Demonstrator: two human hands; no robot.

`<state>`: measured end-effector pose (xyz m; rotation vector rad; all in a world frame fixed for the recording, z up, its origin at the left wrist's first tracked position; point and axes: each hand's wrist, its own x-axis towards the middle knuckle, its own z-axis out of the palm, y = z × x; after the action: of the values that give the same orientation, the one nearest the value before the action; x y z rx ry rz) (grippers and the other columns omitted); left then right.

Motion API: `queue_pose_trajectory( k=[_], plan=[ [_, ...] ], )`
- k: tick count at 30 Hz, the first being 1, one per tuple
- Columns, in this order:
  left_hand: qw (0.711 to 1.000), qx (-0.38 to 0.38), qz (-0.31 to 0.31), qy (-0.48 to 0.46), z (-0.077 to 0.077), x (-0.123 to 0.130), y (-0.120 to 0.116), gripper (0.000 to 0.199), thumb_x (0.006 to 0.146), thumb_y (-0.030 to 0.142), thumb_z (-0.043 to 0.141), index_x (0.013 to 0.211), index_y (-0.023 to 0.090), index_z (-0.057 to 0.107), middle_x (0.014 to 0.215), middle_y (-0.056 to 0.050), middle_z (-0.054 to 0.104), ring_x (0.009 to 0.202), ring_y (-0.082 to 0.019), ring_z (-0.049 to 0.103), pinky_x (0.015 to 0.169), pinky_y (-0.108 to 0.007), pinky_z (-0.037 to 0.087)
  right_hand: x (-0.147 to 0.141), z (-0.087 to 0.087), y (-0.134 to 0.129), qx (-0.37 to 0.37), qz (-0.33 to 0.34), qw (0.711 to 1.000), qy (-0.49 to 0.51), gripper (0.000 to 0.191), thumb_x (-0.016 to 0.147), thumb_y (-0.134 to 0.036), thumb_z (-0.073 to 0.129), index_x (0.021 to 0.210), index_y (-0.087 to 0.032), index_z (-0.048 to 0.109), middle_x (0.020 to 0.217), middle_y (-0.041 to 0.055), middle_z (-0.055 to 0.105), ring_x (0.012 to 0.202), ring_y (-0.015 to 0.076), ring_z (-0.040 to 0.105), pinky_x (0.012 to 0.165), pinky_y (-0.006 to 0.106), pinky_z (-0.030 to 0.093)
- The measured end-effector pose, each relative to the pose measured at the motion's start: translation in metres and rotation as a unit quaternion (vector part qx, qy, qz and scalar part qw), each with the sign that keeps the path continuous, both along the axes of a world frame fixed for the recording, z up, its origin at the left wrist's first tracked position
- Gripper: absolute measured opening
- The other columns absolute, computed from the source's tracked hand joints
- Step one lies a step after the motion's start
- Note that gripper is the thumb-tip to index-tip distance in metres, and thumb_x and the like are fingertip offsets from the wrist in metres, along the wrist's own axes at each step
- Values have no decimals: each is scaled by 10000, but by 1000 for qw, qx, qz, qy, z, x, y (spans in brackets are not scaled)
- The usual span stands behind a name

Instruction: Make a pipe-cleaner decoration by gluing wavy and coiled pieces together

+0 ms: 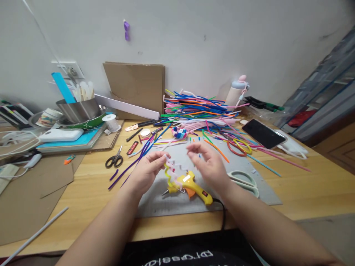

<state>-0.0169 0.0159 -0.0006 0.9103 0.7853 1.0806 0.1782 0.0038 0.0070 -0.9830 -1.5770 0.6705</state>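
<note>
My left hand point(151, 168) is closed in a pinch around the top of a small bunch of wavy pipe cleaners point(168, 173) in white, pale pink and yellow, which hang down from the fingertips. To its right, my right hand point(206, 162) is raised with thumb and fingers apart and slightly curled, nothing visible between them. Beneath both hands lies a yellow hot glue gun point(194, 184) on the grey mat point(158, 207), nozzle to the left, with its orange trigger showing. Behind the hands sits a small coiled piece point(179, 132) in blue, pink and white.
A big heap of coloured pipe cleaners point(199, 107) lies by the wall. Black scissors point(114, 159) are at left, pale green scissors point(245, 181) beside my right forearm. A phone point(263, 133) lies at right. Cardboard sheets point(135, 88) lean against the wall; a metal bowl point(79, 111) holds sticks.
</note>
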Motion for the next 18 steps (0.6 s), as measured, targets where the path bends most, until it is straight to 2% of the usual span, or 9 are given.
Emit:
queue_pose_trajectory(
  k=[3,5,7,8,10,13,15,18],
  plan=[
    [999,-12,25,-18,7,-4,3,200,667,265,763,780,130,668,776,-20,646,577,-82,541,512,-190,426,33,8,23,64,-159,980,-104,88,829,-257,550,876,-215,611,825,30,624,769,185,560,739,329,439],
    [997,-22,57,-47,10,-7,5,195,652,233,757,780,130,653,741,-20,643,582,-100,567,515,-200,456,56,6,41,22,-229,957,-179,110,809,-268,548,858,-200,618,769,25,631,693,177,562,658,309,434],
    [992,-31,94,-73,11,-10,7,179,659,197,739,799,130,650,703,-16,640,585,-112,587,536,-211,489,72,-1,58,-57,-258,927,-267,176,822,-287,507,900,-182,624,778,39,652,690,181,577,629,299,431],
    [990,-36,110,-83,11,-11,9,167,669,182,726,808,132,651,686,-12,637,572,-110,587,533,-211,495,75,-6,64,-100,-249,909,-321,213,834,-294,485,941,-175,625,821,53,668,721,188,590,639,301,436],
    [986,-48,129,-94,10,-13,12,133,693,163,700,813,133,651,641,0,621,528,-99,574,502,-199,488,74,-17,73,-133,-214,898,-362,219,818,-285,514,937,-163,652,868,71,691,762,200,611,666,304,450],
    [984,-67,138,-96,7,-15,15,106,714,148,674,814,125,650,619,6,609,490,-87,558,459,-183,467,58,-32,75,-153,-146,888,-408,260,818,-281,540,1018,-180,672,1009,78,696,888,204,626,760,292,467],
    [983,-76,139,-93,6,-15,17,107,718,145,665,819,116,649,631,1,613,498,-90,568,456,-186,469,46,-38,71,-159,-112,875,-443,330,822,-295,554,1126,-210,650,1161,81,652,1042,227,589,879,317,442],
    [982,-85,142,-90,5,-16,17,106,719,146,659,817,112,643,632,3,611,509,-93,577,463,-188,473,35,-43,64,-171,-76,848,-496,400,832,-310,553,1222,-240,605,1355,95,529,1227,291,476,1006,420,353]
  ],
)
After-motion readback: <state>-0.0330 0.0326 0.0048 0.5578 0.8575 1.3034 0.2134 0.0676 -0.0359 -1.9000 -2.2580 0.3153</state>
